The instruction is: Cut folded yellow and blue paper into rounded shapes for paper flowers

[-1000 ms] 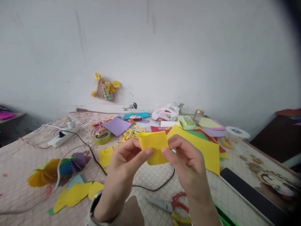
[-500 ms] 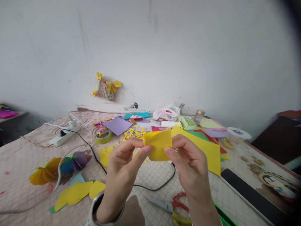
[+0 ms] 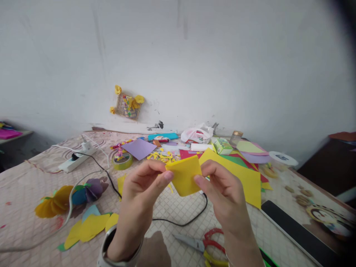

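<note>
A small folded piece of yellow paper is held up above the table between my two hands. My left hand pinches its left edge with thumb and forefinger. On the opposite edge, my right hand pinches it the same way. The paper's top edge looks like a fold, and the sheet is tilted, its lower corner pointing down. Beneath my right wrist lie scissors with red and yellow handles, their blades pointing left.
Yellow paper cutouts and colourful paper shapes lie at left, by a power strip with cables. Green tape, purple paper and yellow scraps are behind. Yellow sheets and a long black-topped bar lie at right.
The yellow paper has turned from nearly level to tilted, its bottom corner now lower. My left hand has shifted slightly left with its edge.
</note>
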A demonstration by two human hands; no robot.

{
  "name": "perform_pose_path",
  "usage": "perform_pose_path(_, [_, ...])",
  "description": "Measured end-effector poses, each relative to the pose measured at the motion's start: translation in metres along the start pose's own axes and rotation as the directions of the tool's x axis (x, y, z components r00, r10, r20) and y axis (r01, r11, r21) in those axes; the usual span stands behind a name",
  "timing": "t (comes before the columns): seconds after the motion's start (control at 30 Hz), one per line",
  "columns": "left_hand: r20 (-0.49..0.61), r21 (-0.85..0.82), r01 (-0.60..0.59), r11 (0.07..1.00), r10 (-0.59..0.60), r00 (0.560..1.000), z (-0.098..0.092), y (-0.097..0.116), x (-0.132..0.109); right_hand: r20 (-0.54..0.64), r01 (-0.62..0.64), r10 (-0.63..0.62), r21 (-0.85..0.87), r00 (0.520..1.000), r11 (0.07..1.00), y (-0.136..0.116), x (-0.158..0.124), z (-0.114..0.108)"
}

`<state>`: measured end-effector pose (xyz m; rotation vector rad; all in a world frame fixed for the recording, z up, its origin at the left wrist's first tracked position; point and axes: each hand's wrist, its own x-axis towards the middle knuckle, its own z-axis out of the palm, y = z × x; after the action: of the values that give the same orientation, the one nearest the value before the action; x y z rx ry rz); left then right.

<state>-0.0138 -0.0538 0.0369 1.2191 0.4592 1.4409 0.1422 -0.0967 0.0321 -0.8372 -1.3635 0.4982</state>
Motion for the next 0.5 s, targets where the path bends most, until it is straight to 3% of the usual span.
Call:
perform_pose_path(0.17, [-0.101,-0.012,-0.065,0.998,0.064,0.993,0.0013,0.0045,-0.0002,0.032,-0.025,0.027,-0.039,0.999,0.999,-0.0007,0.0012,0.004])
perform_pose_path(0.37, [-0.114,-0.022,-0.043,0.999,0.04,0.993,0.0031,0.0043,0.0025,0.038,-0.051,0.052,-0.04,0.998,0.998,0.0003,0.0016,0.0056])
perform_pose_path(0.5, [-0.142,-0.031,-0.072,0.997,0.067,0.988,0.0024,0.0029,0.0025,0.119,-0.096,0.108,-0.097,0.987,0.991,0.002,0.004,0.0029])
